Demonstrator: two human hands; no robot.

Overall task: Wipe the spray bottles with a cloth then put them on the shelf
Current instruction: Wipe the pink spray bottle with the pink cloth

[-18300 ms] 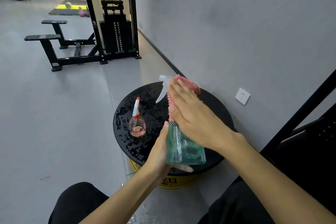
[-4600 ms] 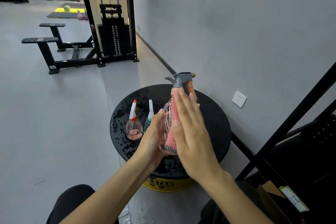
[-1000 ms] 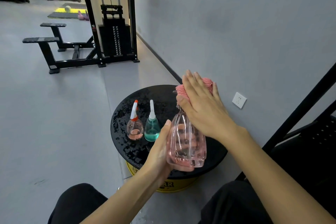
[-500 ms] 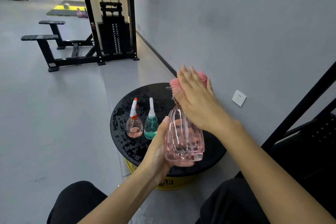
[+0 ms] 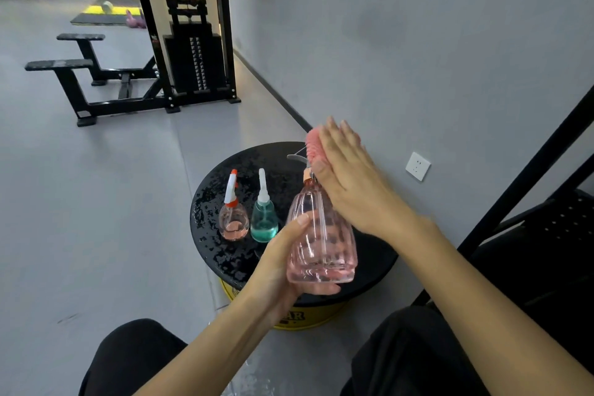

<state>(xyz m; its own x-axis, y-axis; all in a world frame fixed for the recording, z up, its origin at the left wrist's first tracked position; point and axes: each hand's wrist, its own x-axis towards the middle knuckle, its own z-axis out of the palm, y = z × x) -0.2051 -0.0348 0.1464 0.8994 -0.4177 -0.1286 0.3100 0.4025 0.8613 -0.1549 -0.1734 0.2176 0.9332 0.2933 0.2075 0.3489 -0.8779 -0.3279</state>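
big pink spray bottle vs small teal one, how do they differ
The large clear pink ribbed spray bottle is held in the left hand; the small teal spray bottle stands on the black round table. The pink bottle's head is partly under the pink cloth and right hand; the teal bottle's white nozzle is bare. Both are upright.

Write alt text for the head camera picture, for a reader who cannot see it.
A person's left hand grips a pink spray bottle while the flat right hand presses a pink cloth against its top. Behind, a small pink bottle and a teal bottle stand on a wet round black table.
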